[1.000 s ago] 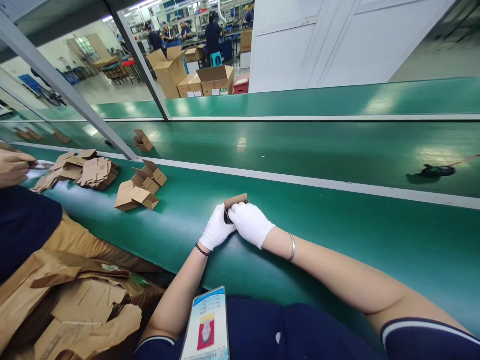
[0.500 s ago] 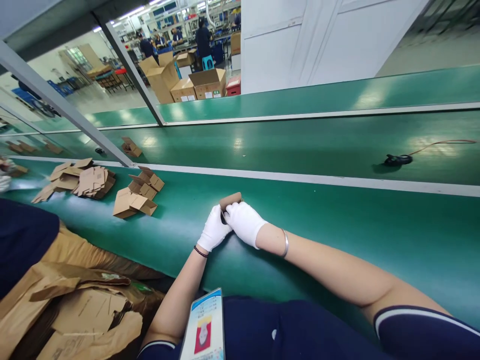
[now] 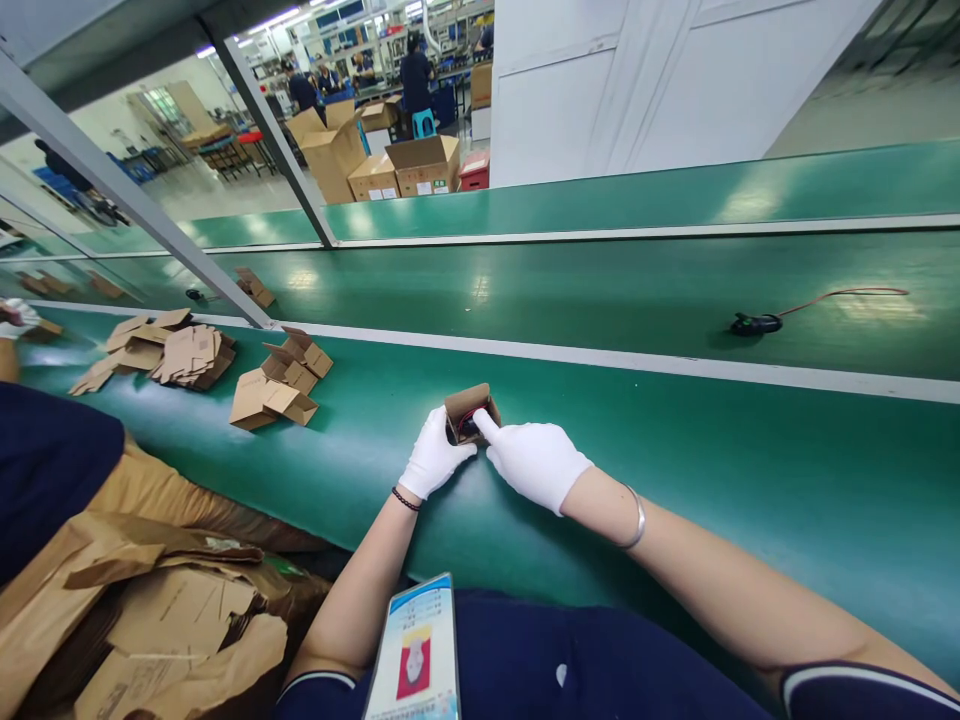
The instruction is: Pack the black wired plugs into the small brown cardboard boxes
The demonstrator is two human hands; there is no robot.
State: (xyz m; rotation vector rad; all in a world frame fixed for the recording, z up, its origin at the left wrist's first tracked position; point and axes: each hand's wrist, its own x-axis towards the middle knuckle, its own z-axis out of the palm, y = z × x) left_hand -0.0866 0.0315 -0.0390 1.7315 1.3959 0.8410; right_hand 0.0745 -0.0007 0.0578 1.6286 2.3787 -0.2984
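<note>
My gloved left hand [image 3: 436, 455] grips a small brown cardboard box [image 3: 469, 399] from its left side, above the green work surface. The box's flap stands up and its mouth faces me. Inside the box lies a dark part with a red wire [image 3: 466, 420], mostly hidden by the box walls and a finger. My gloved right hand [image 3: 536, 462] is at the box's right side, with its index finger stretched into the mouth against the wire. Its thumb is apart from that finger, and the other fingers look curled, with nothing visible in them.
Folded small boxes [image 3: 274, 390] and a stack of flat cardboard [image 3: 193, 357] lie to the left. Beyond the pale rail [image 3: 570, 355], a black part with a red wire [image 3: 757, 324] lies on the green belt. A paper sack of flat cartons [image 3: 180, 610] stands lower left, beside another person.
My right hand has shifted right and its index finger now reaches into the box. The box mouth has turned into view, showing the red wire. The black part on the belt has moved left.
</note>
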